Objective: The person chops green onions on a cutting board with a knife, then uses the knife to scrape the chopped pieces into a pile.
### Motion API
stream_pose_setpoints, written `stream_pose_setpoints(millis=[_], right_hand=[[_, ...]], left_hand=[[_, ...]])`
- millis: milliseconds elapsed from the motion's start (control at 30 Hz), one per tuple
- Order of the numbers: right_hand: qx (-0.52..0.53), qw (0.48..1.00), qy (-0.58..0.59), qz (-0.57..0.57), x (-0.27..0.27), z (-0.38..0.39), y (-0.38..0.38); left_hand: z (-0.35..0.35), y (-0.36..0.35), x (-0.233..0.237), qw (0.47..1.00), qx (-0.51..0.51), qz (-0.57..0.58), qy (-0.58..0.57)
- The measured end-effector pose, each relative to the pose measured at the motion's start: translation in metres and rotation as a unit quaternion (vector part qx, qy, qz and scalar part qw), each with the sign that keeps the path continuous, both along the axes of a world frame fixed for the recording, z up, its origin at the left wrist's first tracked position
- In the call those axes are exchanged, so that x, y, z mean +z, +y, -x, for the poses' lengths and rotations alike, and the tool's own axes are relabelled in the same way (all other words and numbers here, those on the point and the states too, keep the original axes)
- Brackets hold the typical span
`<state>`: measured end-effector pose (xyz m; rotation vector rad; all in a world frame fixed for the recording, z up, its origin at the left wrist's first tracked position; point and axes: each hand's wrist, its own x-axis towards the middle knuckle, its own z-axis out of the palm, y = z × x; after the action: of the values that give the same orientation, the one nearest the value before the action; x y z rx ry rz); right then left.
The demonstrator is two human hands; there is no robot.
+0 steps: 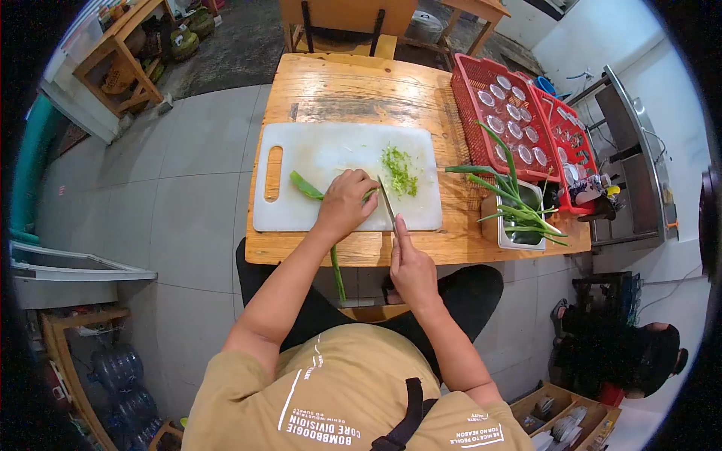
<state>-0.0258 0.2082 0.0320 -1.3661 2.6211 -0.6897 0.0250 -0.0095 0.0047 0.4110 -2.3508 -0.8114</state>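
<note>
My left hand (347, 201) is closed over a green onion (305, 186), pressing it onto the white cutting board (320, 141). One leaf sticks out left of the hand, and a long green leaf (338, 274) hangs below the table edge. In my right hand (414, 272) is a knife (387, 201), its blade beside my left fingertips with the forefinger stretched along it. Chopped green onion (399, 171) lies in a loose pile on the board, right of the blade. My left fingers hide the part of the onion under them.
A metal container (519, 239) at the table's right carries whole green onions (515, 199). Behind it, red baskets (468, 90) hold several upturned glasses. A wooden chair (346, 21) stands beyond the wooden table (353, 83). Another person (628, 353) is at the lower right.
</note>
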Motion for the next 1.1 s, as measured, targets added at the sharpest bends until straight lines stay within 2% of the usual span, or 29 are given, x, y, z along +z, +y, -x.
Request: stream_pose_setpoints(millis=[233, 333, 400, 533, 733, 833, 1000, 1100], right_hand=[[-0.014, 1.0, 0.01, 0.004, 0.007, -0.002, -0.003], [-0.014, 0.999, 0.038, -0.033, 0.002, 0.003, 0.001], [-0.026, 0.999, 0.01, 0.017, 0.008, 0.002, 0.004], [-0.048, 0.999, 0.006, -0.015, 0.001, 0.0, 0.008], [-0.035, 0.999, 0.0, 0.024, 0.005, -0.003, 0.007], [-0.023, 0.999, 0.029, 0.001, -0.004, -0.001, 0.007], [-0.024, 0.998, 0.008, 0.05, -0.002, 0.002, 0.007], [-0.019, 0.999, 0.041, 0.017, -0.009, -0.001, 0.007]], left_hand=[[0.001, -0.001, -0.004, 1.0, 0.0, 0.011, 0.008], [0.002, 0.0, -0.005, 1.0, -0.004, 0.016, 0.011], [0.001, -0.001, -0.004, 1.0, -0.003, 0.018, 0.01], [0.001, 0.0, -0.005, 1.0, -0.003, 0.014, 0.009], [0.002, -0.001, -0.007, 1.0, -0.002, 0.019, 0.009], [0.003, -0.001, -0.007, 1.0, 0.0, 0.02, 0.007], [0.001, -0.001, -0.008, 1.0, 0.004, 0.018, 0.011], [0.003, -0.002, -0.01, 1.0, 0.0, 0.02, 0.018]])
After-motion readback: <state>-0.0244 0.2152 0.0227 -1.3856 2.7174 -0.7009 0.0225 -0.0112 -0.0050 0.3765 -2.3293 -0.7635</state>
